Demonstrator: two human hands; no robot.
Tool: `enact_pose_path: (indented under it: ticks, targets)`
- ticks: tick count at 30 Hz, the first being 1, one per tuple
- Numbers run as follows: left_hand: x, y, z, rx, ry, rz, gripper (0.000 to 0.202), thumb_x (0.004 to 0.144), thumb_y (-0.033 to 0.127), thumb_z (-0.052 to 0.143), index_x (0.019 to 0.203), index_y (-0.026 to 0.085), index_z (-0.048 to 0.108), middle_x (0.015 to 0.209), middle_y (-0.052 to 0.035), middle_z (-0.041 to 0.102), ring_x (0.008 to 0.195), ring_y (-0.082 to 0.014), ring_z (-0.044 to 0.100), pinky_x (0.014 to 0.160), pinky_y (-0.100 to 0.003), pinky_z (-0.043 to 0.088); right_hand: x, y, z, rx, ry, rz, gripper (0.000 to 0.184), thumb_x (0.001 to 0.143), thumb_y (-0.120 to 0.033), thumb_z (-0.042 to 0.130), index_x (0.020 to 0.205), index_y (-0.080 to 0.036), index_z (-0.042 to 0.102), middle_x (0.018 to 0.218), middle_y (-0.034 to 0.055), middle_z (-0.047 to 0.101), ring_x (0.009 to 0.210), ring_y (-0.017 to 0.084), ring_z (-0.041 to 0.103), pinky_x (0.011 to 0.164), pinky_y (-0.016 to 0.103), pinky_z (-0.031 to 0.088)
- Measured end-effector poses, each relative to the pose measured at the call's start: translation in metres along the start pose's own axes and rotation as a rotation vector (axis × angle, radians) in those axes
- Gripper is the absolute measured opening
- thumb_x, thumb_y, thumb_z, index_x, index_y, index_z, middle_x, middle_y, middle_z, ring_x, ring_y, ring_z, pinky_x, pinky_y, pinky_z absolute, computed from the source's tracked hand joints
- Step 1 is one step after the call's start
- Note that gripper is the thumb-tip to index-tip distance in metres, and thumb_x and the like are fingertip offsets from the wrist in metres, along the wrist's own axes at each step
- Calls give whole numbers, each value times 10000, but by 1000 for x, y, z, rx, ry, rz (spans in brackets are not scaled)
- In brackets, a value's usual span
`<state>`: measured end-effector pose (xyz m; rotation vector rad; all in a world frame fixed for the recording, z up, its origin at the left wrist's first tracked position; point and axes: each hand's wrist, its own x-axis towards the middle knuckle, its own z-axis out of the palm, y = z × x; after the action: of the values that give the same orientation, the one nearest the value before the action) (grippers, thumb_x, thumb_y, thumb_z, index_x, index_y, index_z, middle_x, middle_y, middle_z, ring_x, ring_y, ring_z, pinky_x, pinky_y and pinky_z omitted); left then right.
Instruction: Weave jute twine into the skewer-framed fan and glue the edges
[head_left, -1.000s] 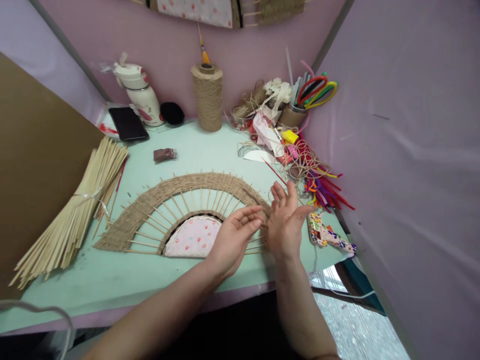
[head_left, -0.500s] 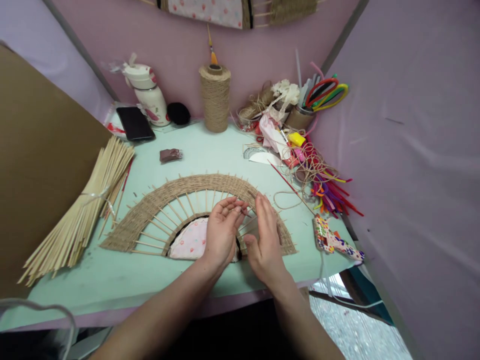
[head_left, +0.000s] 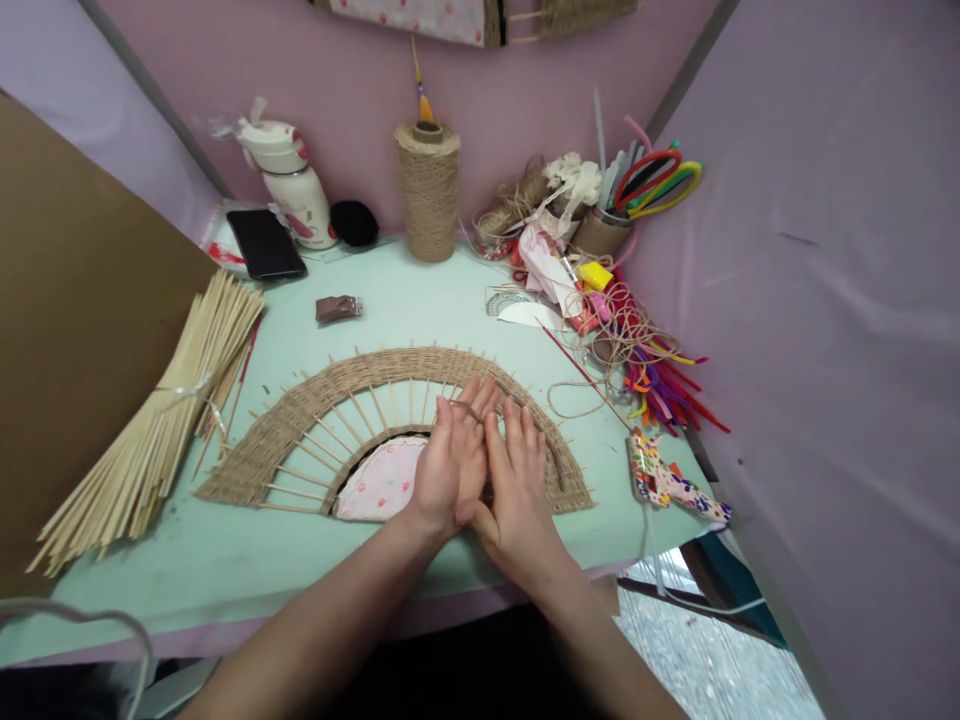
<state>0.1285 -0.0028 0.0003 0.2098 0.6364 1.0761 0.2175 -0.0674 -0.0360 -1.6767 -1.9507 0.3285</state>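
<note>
My left hand point(head_left: 454, 460) is turned palm up with its fingers stretched out. A thin brown strand point(head_left: 466, 408), like soft clay, lies across its fingers. Flat fingers of my right hand point(head_left: 517, 490) rest against the left palm, over part of the strand. Both hands are above a half-round fan point(head_left: 300, 412) of woven twine on thin sticks. At its centre sits a pale pink patterned half-circle point(head_left: 382, 478) with a dark edge, partly hidden by my hands. Another brown strand point(head_left: 559, 468) lies on the fan's right side.
A small brown wrapped block point(head_left: 337, 309) lies behind the fan. Bundled sticks point(head_left: 150, 420) are at left, a twine spool point(head_left: 427, 190) and bottle point(head_left: 296, 190) at the back. Tangled twine point(head_left: 622, 325), pipe cleaners point(head_left: 667, 380) and a patterned glue gun point(head_left: 667, 480) lie at right.
My left hand has opened from curled fingers to a flat palm. My right hand has moved left and tilted down onto it, with the strand now showing across the left fingers.
</note>
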Motion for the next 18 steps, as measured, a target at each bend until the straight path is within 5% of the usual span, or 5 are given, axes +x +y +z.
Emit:
enact_pose_path:
  ticks: [7,18]
  targets:
    - [4,6,-3,-114,-4,-113,551,963,563,384,1124,113,659,1303,-173,634,1326,-266,511,1156,-427,356,-5,2,-13,41,-34,-15,851,929,-639,390,1574,-178,81,1627,173,181,1510,352,105,1158,659,139]
    - [-3,-3,-3,-127,-76,-122,564,969,559,370,1188,115,638,1385,-164,575,1373,-265,457,1181,-404,310,-3,8,-17,2,77,17,937,912,-683,363,1572,-148,-32,1625,214,134,1502,374,118,1144,660,172]
